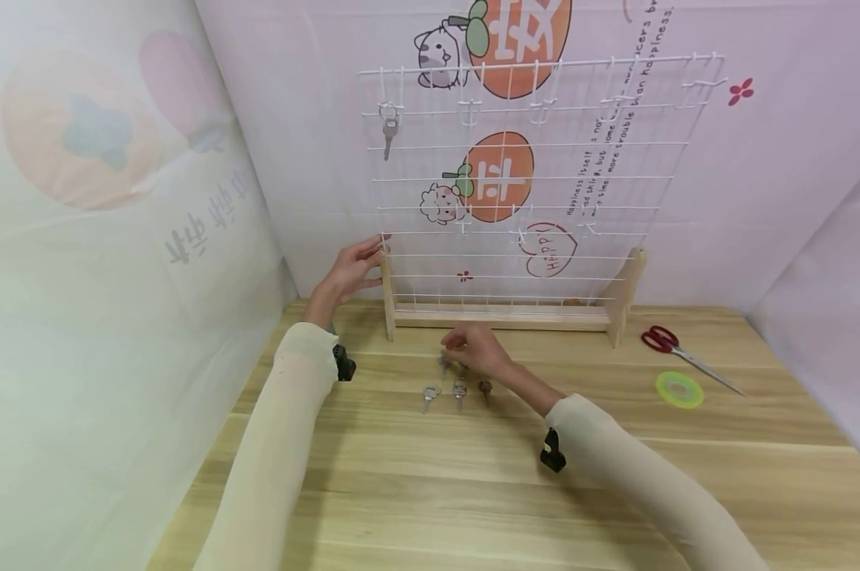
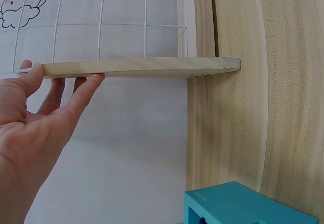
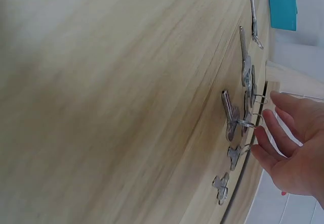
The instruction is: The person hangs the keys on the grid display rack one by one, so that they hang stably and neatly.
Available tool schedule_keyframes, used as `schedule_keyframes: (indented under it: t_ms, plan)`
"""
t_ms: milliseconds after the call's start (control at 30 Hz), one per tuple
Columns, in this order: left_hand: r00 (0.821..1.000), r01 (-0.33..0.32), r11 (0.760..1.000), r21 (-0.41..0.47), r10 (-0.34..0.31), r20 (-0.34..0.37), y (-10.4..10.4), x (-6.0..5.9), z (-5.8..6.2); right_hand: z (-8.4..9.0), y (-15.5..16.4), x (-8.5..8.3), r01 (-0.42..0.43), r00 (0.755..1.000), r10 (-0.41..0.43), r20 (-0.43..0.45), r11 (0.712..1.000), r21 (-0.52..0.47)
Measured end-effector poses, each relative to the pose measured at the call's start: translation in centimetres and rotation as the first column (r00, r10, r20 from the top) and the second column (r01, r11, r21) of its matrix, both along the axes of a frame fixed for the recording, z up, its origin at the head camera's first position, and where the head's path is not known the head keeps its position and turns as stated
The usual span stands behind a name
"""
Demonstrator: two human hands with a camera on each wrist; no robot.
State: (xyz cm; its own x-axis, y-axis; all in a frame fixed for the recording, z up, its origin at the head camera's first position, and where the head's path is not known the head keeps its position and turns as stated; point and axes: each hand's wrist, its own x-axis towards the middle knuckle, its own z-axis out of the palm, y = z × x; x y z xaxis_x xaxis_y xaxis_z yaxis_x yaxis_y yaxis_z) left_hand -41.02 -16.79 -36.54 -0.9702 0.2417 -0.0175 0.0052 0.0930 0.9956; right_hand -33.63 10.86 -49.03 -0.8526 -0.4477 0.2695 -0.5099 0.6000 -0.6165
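Observation:
A white wire grid rack [image 1: 544, 178] stands in a wooden base [image 1: 501, 317] at the back of the table. One key [image 1: 388, 135] hangs from a hook at its top left. My left hand [image 1: 354, 268] rests with straight fingers [image 2: 83, 90] against the rack's left wooden post [image 2: 147, 67]. My right hand [image 1: 475, 349] hovers low over several loose keys [image 1: 460, 389] lying on the table in front of the rack. In the right wrist view its fingertips [image 3: 266, 119] reach the ring of one key [image 3: 230, 114] without closing on it.
Red-handled scissors [image 1: 670, 346] and a green tape ring [image 1: 679, 389] lie on the wooden table [image 1: 430, 492] at the right. Printed fabric walls close in the left, back and right. A teal block [image 2: 238, 204] shows at the wrist camera's edge.

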Motion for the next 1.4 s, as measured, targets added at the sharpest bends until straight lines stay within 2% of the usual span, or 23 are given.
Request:
schedule_keyframes:
  t_ms: [167, 300, 500, 833, 1067, 1300, 1400]
  plan:
    - [1.0, 0.006, 1.0, -0.002, -0.006, -0.002, 0.3, -0.1, 0.2, -0.1, -0.2, -0.1, 0.029, 0.998, -0.031, 0.057, 0.999, 0.039]
    - [1.0, 0.002, 1.0, -0.004, -0.001, 0.008, 0.5, -0.1, 0.2, -0.3, -0.2, -0.2, 0.045, 0.997, -0.048, 0.064, 0.998, 0.051]
    - [1.0, 0.009, 1.0, -0.006, -0.009, 0.008, 0.8, 0.0, 0.4, 0.1, 0.0, 0.2, 0.042, 0.998, -0.044, 0.05, 0.998, 0.045]
    - [1.0, 0.015, 1.0, -0.003, -0.015, 0.008, 0.9, 0.3, 0.5, 0.9, 0.8, 0.9, -0.012, 1.0, 0.012, -0.012, 1.0, -0.013]
    - [1.0, 0.019, 1.0, -0.005, -0.019, 0.004, 0.7, 0.5, 0.4, 2.6, 1.3, 1.4, -0.03, 1.0, 0.03, 0.005, 0.999, -0.019]
    - [1.0, 0.023, 1.0, -0.003, -0.023, -0.002, 0.4, 0.6, 0.3, 4.9, 1.6, 1.4, -0.068, 0.992, 0.065, -0.104, 0.997, -0.03]
    - [1.0, 0.017, 1.0, -0.002, -0.017, 0.001, 0.3, 0.6, 0.2, 6.3, 1.7, 1.4, -0.095, 0.989, 0.09, -0.121, 0.995, -0.036]
